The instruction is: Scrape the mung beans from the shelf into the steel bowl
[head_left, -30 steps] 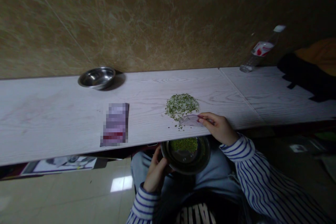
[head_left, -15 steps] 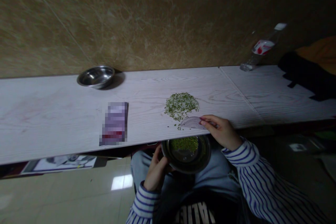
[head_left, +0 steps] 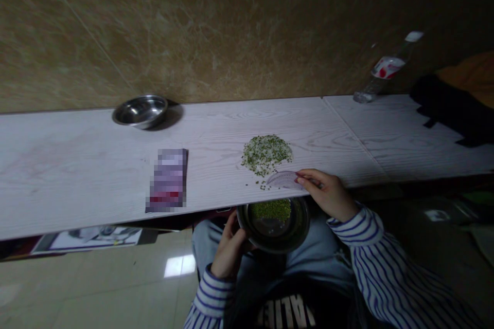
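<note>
Hands (head_left: 227, 253) (head_left: 328, 194) gripping bowl (head_left: 272, 230) and protractor (head_left: 282, 179), shirt (head_left: 286, 312) reading "ALIE"

Right hand (head_left: 328, 190) shifted slightly rightward, translucent curved piece (head_left: 281, 179) drawn nearer table edge (head_left: 222, 203)

Left grip (head_left: 230, 248) curled, right grip (head_left: 327, 191) pinched

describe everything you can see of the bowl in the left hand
The bowl is round and deep with a smooth rim, dark and dully shiny like metal. It opens upward; any slight tilt is hard to judge. Small green bits lie inside, gathered toward the far side, with bare bottom showing nearer the person. The left hand grips its left side, thumb by the rim. It sits just below the front edge of the table, above the lap; whether it rests there is hidden.
</note>
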{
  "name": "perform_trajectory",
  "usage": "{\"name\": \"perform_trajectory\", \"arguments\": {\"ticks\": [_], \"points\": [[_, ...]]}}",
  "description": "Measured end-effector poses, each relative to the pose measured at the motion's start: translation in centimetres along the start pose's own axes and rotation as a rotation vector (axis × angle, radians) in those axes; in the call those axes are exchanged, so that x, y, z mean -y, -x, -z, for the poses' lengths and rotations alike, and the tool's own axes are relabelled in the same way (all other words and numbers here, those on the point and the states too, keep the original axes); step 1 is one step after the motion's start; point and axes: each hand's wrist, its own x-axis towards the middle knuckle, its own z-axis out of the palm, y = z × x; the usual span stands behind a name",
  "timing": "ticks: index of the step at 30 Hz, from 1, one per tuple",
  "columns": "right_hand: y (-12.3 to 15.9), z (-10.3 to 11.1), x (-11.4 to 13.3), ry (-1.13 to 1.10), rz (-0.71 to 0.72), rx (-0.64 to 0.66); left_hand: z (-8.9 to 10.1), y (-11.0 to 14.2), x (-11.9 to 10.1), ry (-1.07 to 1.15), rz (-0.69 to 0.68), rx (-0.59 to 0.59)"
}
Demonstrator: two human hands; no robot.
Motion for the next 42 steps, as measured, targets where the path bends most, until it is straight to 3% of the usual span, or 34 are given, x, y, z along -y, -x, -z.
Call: {"name": "perform_trajectory", "arguments": {"ticks": [11, 32, 42], "points": [[-0.8, -0.4, -0.6, -0.035, -0.011, -0.017, 0.2, -0.1, 0.0, 0.014, 0.007, 0.016], [-2.0, -3.3, 1.4, -0.113, 0.056, 0.055, 1.4, 0.1, -0.7, 0.039, -0.023, -0.023], [-4.5, -4.1, 3.8, -0.111, 0.126, 0.226, 3.0, -0.4, -1.2, 0.006, -0.003, 0.017]]}}
